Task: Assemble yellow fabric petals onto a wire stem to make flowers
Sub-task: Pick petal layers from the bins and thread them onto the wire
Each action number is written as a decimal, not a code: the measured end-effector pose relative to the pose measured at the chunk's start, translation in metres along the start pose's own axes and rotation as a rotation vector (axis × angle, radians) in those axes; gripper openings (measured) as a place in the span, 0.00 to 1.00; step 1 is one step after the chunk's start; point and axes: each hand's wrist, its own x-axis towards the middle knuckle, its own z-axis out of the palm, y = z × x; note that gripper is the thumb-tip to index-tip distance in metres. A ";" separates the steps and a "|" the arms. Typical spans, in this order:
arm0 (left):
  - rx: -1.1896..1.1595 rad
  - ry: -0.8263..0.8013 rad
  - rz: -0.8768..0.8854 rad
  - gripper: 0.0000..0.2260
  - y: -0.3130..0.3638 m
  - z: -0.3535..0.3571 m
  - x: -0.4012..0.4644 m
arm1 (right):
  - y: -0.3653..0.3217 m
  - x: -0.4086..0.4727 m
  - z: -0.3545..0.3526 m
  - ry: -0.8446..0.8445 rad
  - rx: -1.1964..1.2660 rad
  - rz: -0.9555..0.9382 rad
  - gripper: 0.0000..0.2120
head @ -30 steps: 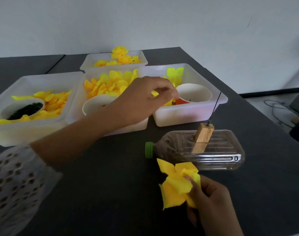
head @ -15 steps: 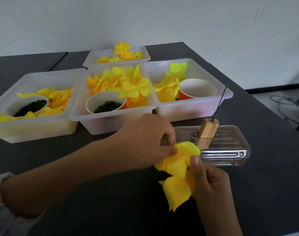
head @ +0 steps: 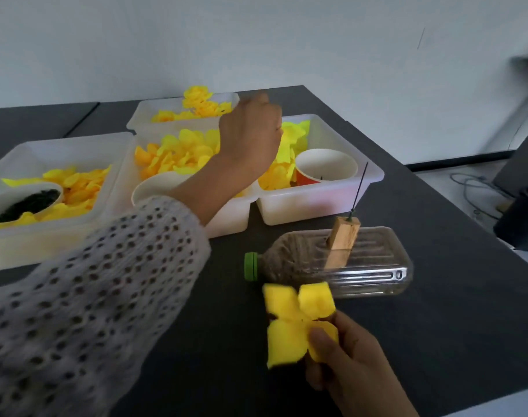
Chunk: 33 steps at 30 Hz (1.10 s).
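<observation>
The left hand point(head: 250, 136) has left the flower and is now stretched far out over the white trays, where half a second ago it was down at the petals beside the right hand. Its back faces the camera over the middle tray point(head: 178, 164) and the right tray point(head: 326, 203), fingers curled under and hidden, so I cannot tell whether it pinches anything. The knit sleeve point(head: 91, 296) fills the lower left and covers part of the middle tray's cup.

The dark table point(head: 452, 311) carries everything. The left tray point(head: 46, 188) holds loose yellow petals and a white cup of dark bits point(head: 28, 203). The far tray point(head: 178, 112) is heaped with finished yellow blooms. The right tray has bright petals and a paper cup point(head: 326, 167).

Nearer, a clear plastic bottle point(head: 347, 263) with a green cap point(head: 250, 266) lies on its side, uncovered now that the hand has gone. A wooden block point(head: 344, 236) stands on it, with a thin wire stem point(head: 359, 188) rising at a tilt.

Just in front of the bottle, the yellow flower point(head: 296, 320) is spread open, four petals showing, where before it was bunched. The right hand point(head: 347, 362) pinches it at the lower right petal, thumb on top.
</observation>
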 end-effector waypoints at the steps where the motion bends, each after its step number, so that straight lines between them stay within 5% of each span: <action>1: 0.030 -0.030 0.005 0.07 0.002 0.005 0.004 | 0.000 -0.001 -0.001 -0.046 0.023 0.024 0.14; 5: -0.121 -0.279 0.069 0.14 -0.001 0.019 0.005 | -0.003 -0.003 -0.005 -0.121 0.034 0.085 0.18; 12: -0.636 -0.247 0.349 0.09 -0.004 -0.045 -0.053 | -0.011 -0.008 0.003 -0.024 -0.117 -0.023 0.10; 17: -0.603 -0.782 0.530 0.13 -0.006 -0.089 -0.112 | -0.007 0.001 0.017 0.125 -0.255 -0.209 0.16; 20: -0.513 -0.927 0.529 0.14 -0.007 -0.087 -0.134 | -0.007 0.004 0.024 0.181 -0.277 -0.292 0.16; 27: -0.502 -0.900 0.396 0.03 -0.004 -0.076 -0.142 | -0.011 0.004 0.027 0.185 -0.298 -0.409 0.22; 33: -0.535 -0.538 0.181 0.03 -0.008 -0.063 -0.098 | -0.003 -0.001 0.006 0.181 -0.230 -0.279 0.20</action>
